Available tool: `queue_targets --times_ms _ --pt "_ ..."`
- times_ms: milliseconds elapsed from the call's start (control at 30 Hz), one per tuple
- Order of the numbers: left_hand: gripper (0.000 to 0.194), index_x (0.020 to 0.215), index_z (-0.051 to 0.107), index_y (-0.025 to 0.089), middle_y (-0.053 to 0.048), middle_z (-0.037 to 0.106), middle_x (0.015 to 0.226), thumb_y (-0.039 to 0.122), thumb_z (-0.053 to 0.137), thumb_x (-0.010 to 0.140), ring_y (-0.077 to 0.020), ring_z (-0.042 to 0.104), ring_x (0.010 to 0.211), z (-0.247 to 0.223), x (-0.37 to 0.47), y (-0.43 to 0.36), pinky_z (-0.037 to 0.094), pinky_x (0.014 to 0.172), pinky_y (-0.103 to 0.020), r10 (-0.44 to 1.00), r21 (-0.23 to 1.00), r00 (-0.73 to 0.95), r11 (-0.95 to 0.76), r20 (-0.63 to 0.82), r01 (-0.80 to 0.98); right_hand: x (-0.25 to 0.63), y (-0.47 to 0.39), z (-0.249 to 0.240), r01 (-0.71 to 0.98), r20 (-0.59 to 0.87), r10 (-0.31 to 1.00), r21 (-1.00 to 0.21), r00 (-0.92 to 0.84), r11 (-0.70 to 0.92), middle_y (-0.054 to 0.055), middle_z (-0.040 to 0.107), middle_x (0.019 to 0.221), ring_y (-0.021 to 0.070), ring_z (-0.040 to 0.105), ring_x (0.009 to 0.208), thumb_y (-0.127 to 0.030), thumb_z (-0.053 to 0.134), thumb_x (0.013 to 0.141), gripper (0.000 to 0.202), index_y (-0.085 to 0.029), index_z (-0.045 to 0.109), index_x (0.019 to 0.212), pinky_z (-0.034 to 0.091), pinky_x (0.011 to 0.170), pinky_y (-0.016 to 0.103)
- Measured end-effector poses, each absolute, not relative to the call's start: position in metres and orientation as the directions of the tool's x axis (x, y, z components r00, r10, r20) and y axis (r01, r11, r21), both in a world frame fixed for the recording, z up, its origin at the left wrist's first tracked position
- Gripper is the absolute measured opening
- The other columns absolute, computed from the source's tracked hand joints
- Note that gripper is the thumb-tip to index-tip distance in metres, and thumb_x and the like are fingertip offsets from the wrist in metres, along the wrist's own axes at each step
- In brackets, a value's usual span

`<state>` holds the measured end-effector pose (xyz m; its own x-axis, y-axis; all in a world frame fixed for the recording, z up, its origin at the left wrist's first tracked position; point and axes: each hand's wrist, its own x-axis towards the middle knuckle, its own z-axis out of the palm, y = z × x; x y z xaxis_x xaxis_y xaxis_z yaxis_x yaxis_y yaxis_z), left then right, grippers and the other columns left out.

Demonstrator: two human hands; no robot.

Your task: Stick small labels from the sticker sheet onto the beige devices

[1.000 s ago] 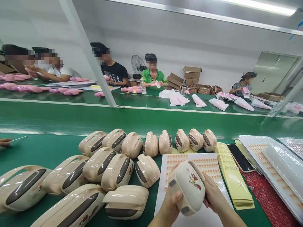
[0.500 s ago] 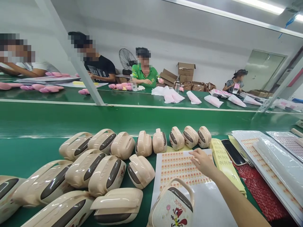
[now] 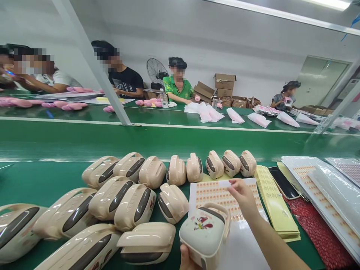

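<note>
At the bottom centre, my left hand grips a cream plastic device with a carry handle, a dark strip and a red cartoon print. Only the thumb and part of the hand show; the other fingers are hidden behind the device. My right hand hovers over a white sheet of small orange stickers, with thumb and forefinger brought together. Anything between those fingertips is too small to make out. The device overlaps the lower left part of the sheet.
Several similar cream devices stand to the left and along the back. On the right lie yellow label strips, a black phone, red bubble wrap and more sticker sheets. Co-workers sit across the green bench.
The device has turned so that its printed face tilts upward, and my left thumb has come into view on it. My right hand stays above the sheet, its fingertips drawn together. The view has shifted slightly.
</note>
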<state>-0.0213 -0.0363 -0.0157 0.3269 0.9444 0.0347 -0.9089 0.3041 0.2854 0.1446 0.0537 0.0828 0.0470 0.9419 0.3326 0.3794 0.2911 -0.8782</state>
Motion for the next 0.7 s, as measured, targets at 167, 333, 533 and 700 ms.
queue_targets --times_ms 167,333,533,700 --pt "0.038 0.115 0.057 0.037 -0.001 0.057 0.126 0.051 0.045 0.082 -0.0248 0.051 0.116 0.023 -0.004 -0.016 0.039 0.096 -0.040 0.910 0.284 0.376 0.319 0.176 -0.904 0.137 0.002 0.088 0.067 0.184 0.981 -0.982 0.068 0.179 0.009 0.057 0.100 0.0272 0.048 0.110 -0.046 0.063 0.072 0.030 -0.020 0.056 0.059 0.041 0.088 0.043" --pt "0.043 0.114 0.059 0.034 -0.002 0.062 0.119 0.056 0.035 0.084 -0.0215 0.055 0.111 0.027 0.006 -0.015 0.041 0.094 -0.034 0.923 0.182 0.341 0.310 0.176 -0.933 0.133 -0.008 0.081 0.093 0.161 0.981 -0.984 0.105 0.152 0.008 0.052 0.098 0.0265 0.047 0.109 -0.045 0.063 0.071 0.029 -0.020 0.055 0.058 0.038 0.091 0.045" --pt "0.044 0.111 0.061 0.035 -0.001 0.064 0.116 0.058 0.037 0.082 -0.0225 0.055 0.112 0.020 0.005 -0.018 0.036 0.098 -0.039 0.927 0.179 0.361 0.340 0.101 -0.923 0.132 -0.009 0.084 0.134 0.186 0.979 -0.976 0.082 0.174 0.007 0.051 0.096 0.0240 0.050 0.104 -0.036 0.061 0.074 0.023 -0.020 0.053 0.060 0.040 0.090 0.041" --pt "0.041 0.113 0.059 0.036 -0.001 0.063 0.119 0.056 0.041 0.082 -0.0219 0.053 0.114 0.023 0.003 -0.020 0.033 0.101 -0.039 0.925 0.211 0.359 0.329 0.127 -0.920 0.128 -0.012 0.080 0.200 0.263 0.957 -0.951 0.123 0.236 0.005 0.051 0.092 0.0216 0.051 0.099 -0.030 0.057 0.077 0.020 -0.021 0.053 0.061 0.043 0.086 0.037"
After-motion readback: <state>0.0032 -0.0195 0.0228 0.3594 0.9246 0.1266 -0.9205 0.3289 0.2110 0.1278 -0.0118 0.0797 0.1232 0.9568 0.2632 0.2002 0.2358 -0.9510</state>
